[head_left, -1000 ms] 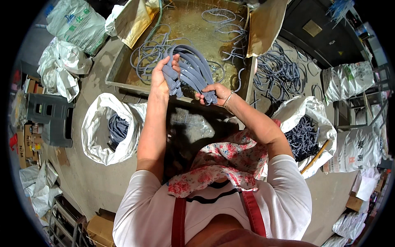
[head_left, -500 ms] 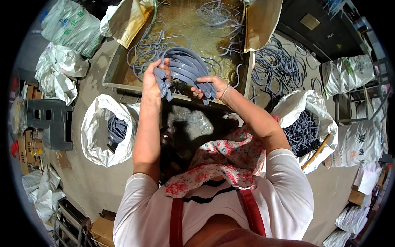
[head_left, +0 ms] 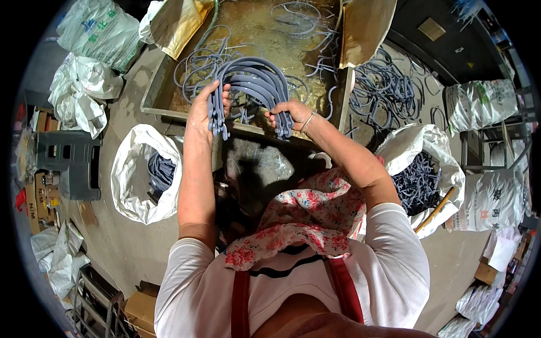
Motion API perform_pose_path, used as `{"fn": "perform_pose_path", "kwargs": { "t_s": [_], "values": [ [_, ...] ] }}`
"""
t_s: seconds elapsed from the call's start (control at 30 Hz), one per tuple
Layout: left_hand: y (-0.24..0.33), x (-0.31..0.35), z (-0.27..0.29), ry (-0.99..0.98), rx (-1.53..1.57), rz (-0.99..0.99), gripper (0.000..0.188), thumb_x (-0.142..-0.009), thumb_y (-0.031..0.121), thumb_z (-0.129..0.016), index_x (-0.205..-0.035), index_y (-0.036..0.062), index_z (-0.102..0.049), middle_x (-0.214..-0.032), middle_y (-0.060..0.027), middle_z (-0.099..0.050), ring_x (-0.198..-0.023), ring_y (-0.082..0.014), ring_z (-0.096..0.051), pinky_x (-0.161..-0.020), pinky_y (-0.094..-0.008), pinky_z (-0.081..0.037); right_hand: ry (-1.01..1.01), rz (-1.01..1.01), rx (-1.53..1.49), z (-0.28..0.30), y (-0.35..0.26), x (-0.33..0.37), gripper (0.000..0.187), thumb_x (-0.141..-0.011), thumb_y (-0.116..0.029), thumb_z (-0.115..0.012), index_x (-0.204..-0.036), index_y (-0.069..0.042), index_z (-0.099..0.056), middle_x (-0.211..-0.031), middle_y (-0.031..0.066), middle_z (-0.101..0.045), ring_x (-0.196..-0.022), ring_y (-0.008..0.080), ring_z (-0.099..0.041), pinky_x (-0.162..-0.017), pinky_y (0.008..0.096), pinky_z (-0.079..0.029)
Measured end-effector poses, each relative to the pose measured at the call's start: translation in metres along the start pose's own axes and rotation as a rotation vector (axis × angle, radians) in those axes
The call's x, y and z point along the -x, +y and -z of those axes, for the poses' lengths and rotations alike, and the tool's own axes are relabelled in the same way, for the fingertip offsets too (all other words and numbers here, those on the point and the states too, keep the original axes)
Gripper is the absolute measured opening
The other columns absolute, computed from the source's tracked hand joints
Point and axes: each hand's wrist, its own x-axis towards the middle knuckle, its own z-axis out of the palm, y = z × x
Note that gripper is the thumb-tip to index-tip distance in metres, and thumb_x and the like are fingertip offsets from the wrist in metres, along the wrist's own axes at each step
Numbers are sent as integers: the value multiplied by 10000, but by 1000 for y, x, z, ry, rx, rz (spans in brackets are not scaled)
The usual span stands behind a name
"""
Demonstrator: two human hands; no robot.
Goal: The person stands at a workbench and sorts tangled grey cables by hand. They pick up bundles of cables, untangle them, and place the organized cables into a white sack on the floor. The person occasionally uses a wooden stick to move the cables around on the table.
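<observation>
Grey arched strips (head_left: 251, 76): stacked bundle, held up over shallow tray (head_left: 155, 101). Left hand (head_left: 204, 110) clenched round left ends, right hand (head_left: 288, 115) gripping right ends; bundle bowed between. Step looks like squaring up stack, ends roughly level. Next move likely needs both grips firm so strips don't fan out. White sack (head_left: 132, 180) at left holds more; second sack (head_left: 437, 149) at right, loose strips (head_left: 389, 90) beyond.

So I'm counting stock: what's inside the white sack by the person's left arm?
The white sack holds grey curved bands like the bunch in both hands. Only the top ones show; the sack's wall hides the rest.
</observation>
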Motion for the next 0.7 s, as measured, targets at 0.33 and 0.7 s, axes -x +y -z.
{"fn": "perform_pose_path", "kwargs": {
  "t_s": [0.33,0.7],
  "values": [
    [-1,-5,12,76,-405,-41,278,-750,199,-701,-834,-19,-550,-725,-100,-591,-511,-130,-552,-416,-252,-497,132,129,200,-8,-13,11,109,-686,47,-578,-771,90,-527,-726,172,-590,-545,213,-578,-471,331,-504],
    [-21,-12,18,11,-771,89,186,-796,31,-536,-953,-58,-490,-825,-156,-586,-674,-264,-636,-572,-372,-559,299,511,675,-33,-36,44,367,-661,-15,-671,-995,45,-531,-715,50,-572,-582,115,-548,-546,244,-459]
  ]
}}
